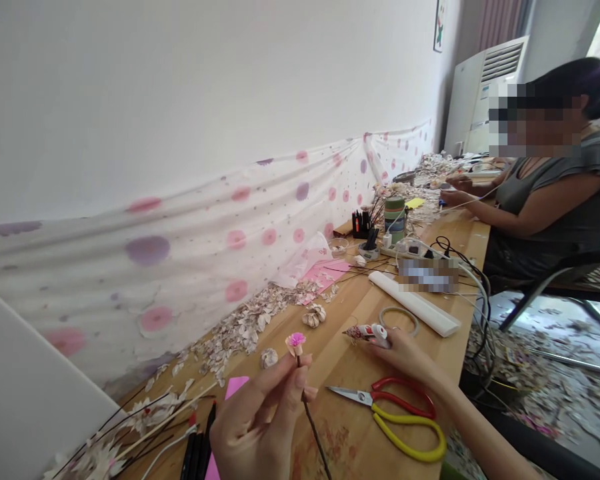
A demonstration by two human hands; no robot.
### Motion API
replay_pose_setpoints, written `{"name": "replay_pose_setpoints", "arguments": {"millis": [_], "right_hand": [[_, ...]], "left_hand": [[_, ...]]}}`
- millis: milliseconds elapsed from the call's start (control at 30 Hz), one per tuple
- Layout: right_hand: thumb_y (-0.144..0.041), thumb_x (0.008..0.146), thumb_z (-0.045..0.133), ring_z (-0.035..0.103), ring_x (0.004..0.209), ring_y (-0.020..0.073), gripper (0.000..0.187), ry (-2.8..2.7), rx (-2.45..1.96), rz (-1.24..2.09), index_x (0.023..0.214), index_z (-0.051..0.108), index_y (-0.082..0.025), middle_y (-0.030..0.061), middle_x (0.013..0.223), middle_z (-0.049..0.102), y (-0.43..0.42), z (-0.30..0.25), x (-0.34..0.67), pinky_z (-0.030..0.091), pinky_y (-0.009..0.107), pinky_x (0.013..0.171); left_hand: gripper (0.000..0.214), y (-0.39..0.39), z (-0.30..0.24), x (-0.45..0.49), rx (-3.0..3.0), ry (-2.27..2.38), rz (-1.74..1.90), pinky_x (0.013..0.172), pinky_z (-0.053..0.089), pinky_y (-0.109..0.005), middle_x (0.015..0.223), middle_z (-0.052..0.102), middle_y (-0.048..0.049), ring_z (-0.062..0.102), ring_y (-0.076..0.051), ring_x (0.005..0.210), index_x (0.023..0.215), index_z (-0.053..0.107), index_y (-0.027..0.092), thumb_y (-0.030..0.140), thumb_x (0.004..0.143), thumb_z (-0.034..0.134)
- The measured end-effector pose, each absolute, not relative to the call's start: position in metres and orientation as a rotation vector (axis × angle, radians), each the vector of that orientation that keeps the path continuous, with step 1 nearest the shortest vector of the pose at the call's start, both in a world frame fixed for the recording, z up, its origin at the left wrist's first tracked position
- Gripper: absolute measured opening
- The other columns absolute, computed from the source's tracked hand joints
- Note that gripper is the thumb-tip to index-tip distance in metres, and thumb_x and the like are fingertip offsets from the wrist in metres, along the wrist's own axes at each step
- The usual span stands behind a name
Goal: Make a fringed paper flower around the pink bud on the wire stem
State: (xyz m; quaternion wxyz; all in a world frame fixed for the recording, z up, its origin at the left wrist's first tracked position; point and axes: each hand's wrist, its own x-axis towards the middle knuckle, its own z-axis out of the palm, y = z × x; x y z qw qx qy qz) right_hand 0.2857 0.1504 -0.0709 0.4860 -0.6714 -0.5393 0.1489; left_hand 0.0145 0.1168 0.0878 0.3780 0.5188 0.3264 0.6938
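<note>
My left hand [260, 420] pinches a thin dark stem that carries a small pink paper flower [296, 341] at its top, held upright over the wooden table [350, 373]. My right hand [405, 353] reaches forward and its fingers close around a white glue gun [370, 331] lying on the table, nozzle pointing left. Scissors with red and yellow handles [400, 420] lie on the table between my two arms.
Cream paper petals [245, 327] are heaped along the dotted cloth at the wall. A white roll [415, 303], a tape ring [399, 319], a power strip with cables [430, 257] and tool cups [394, 217] stand further along. Another person [545, 193] sits working at the far right.
</note>
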Motion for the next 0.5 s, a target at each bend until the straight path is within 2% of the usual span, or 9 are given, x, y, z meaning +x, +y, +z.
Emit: {"name": "replay_pose_setpoints", "arguments": {"millis": [100, 267, 367, 433, 500], "right_hand": [[-0.049, 0.079, 0.07, 0.051, 0.051, 0.0193, 0.034, -1.336, -1.57, 0.39, 0.061, 0.062, -0.022, -0.0007, 0.054, 0.059, 0.157, -0.064, 0.281, 0.043, 0.032, 0.051], [-0.057, 0.089, 0.067, 0.067, 0.074, 0.0249, 0.038, -1.32, -1.393, 0.481, 0.096, 0.071, -0.02, 0.0057, 0.084, 0.073, 0.129, -0.032, 0.273, 0.057, 0.035, 0.064], [-0.056, 0.094, 0.067, 0.065, 0.062, 0.0191, 0.037, -1.266, -1.242, 0.522, 0.111, 0.067, -0.023, 0.0041, 0.086, 0.073, 0.098, 0.003, 0.258, 0.052, 0.028, 0.052], [-0.055, 0.094, 0.069, 0.067, 0.067, 0.0199, 0.032, -1.375, -1.09, 0.448, 0.096, 0.07, -0.023, 0.0045, 0.081, 0.072, 0.081, 0.028, 0.244, 0.052, 0.026, 0.055], [-0.064, 0.095, 0.063, 0.061, 0.057, 0.0162, 0.042, -1.484, -1.011, 0.274, 0.084, 0.069, -0.024, 0.0025, 0.072, 0.068, 0.069, 0.049, 0.231, 0.047, 0.025, 0.051]], "left_hand": [[0.014, 0.115, 0.088, 0.016, 1.342, 0.849, 1.78, 0.057, 0.063, -0.018, 0.077, 0.083, 0.0003, 0.071, -0.012, 0.049, 0.085, 0.084, 0.028, 0.031, 0.073, 0.09], [0.015, 0.117, 0.084, 0.016, 1.37, 0.903, 1.84, 0.051, 0.062, -0.018, 0.077, 0.083, 0.0015, 0.07, -0.011, 0.046, 0.084, 0.085, 0.03, 0.034, 0.071, 0.09], [0.013, 0.117, 0.081, 0.015, 1.48, 0.929, 1.879, 0.051, 0.061, -0.017, 0.077, 0.083, 0.0036, 0.07, -0.011, 0.047, 0.085, 0.084, 0.031, 0.03, 0.073, 0.088], [0.012, 0.117, 0.081, 0.014, 1.624, 0.986, 1.915, 0.051, 0.061, -0.017, 0.075, 0.083, 0.0046, 0.071, -0.011, 0.048, 0.086, 0.084, 0.03, 0.026, 0.075, 0.086], [0.011, 0.117, 0.082, 0.013, 1.785, 1.067, 1.946, 0.052, 0.061, -0.019, 0.072, 0.082, 0.0052, 0.071, -0.012, 0.049, 0.086, 0.084, 0.03, 0.024, 0.077, 0.083]]}}
